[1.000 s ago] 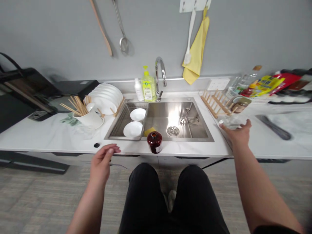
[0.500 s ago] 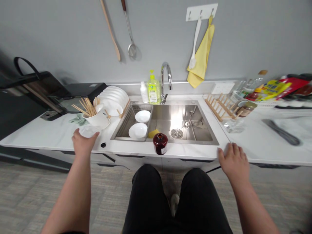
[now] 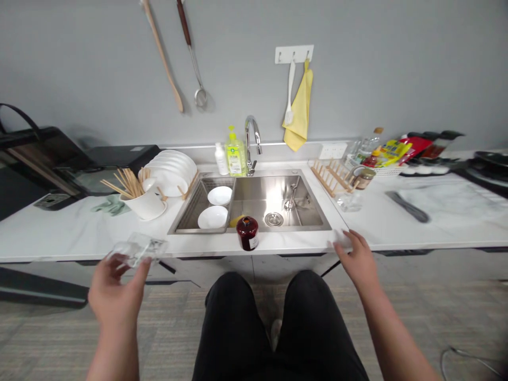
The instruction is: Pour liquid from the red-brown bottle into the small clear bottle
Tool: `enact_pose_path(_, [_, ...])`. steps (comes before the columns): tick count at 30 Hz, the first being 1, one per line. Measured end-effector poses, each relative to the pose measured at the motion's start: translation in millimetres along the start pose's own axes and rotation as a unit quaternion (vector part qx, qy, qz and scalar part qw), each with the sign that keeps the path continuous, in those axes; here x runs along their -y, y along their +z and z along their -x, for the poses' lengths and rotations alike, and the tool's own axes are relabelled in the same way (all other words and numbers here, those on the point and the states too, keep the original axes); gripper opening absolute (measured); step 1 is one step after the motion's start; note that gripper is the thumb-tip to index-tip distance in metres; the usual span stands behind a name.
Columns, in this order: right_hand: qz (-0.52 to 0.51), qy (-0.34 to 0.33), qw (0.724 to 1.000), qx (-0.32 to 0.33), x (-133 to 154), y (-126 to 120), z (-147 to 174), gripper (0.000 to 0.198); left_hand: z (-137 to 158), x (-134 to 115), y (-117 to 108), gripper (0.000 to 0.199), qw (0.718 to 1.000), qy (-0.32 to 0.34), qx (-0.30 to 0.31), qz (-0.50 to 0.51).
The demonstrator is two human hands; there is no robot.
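Low at the left, my left hand [image 3: 117, 286] is closed around a clear, see-through container [image 3: 145, 250], lifted at the counter's front edge. Motion blurs its outline, and its exact kind cannot be made out. By the front edge right of the sink, my right hand [image 3: 357, 259] has its thumb and fingers around a small whitish object [image 3: 340, 239], partly hidden and blurred. Between the hands, a dark red-brown glass bottle [image 3: 248, 234] with an uncovered mouth stands upright in front of the sink [image 3: 273, 182].
White bowls [image 3: 213, 217] sit in the sink's left basket. Left of it are a plate rack with white plates [image 3: 170, 172], a chopstick pot [image 3: 145, 206] and a green cloth [image 3: 111, 205]. Rightward stand a wooden rack [image 3: 327, 180], a jar [image 3: 364, 179] and a dark-handled utensil [image 3: 408, 206].
My left hand has brought the clear container toward me, away from the chopstick pot. My right hand has risen from lying flat on the counter, and a whitish object now shows at its fingers.
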State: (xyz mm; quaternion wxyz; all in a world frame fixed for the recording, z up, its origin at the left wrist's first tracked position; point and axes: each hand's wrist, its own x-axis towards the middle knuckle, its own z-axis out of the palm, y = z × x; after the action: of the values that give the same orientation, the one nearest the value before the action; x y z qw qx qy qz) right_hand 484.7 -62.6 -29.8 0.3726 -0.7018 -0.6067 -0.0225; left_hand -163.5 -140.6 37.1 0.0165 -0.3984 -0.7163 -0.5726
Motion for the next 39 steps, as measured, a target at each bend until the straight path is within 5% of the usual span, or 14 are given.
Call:
enact_pose_path(3, [-0.130,-0.051,0.990,0.003,43,-20,43,0.036,73,-36,-4,0.058,0.991,0.029,0.105,0.078])
enact_pose_path(5, [-0.235,-0.095,0.961,0.115,78,-28,80,0.030,118,-62,0,0.048,0.962,0.106,0.232,0.092])
enact_pose_path(7, [-0.332,-0.118,0.904,0.243,107,-32,118,0.051,158,-88,6,0.041,0.919,0.182,0.330,0.118])
enact_pose_path(10, [-0.476,-0.110,0.812,0.317,134,-35,162,0.100,210,-121,17,0.050,0.865,0.218,0.411,0.188])
enact_pose_path(14, [-0.558,-0.028,0.760,0.332,135,-42,192,0.090,261,-143,29,0.047,0.822,0.201,0.477,0.237])
enact_pose_path(19, [-0.545,0.007,0.787,0.291,114,-38,211,0.073,289,-139,47,0.035,0.803,0.117,0.517,0.273])
enact_pose_path(26, [-0.549,0.019,0.805,0.225,117,-4,252,0.071,290,-111,60,0.034,0.781,0.058,0.542,0.305])
enact_pose_path(35, [-0.517,0.055,0.826,0.216,104,49,276,0.078,331,-70,81,0.026,0.830,-0.063,0.463,0.305])
enact_pose_path(39, [-0.577,0.105,0.770,0.252,89,66,278,0.084,338,-61,93,0.033,0.817,-0.053,0.482,0.312])
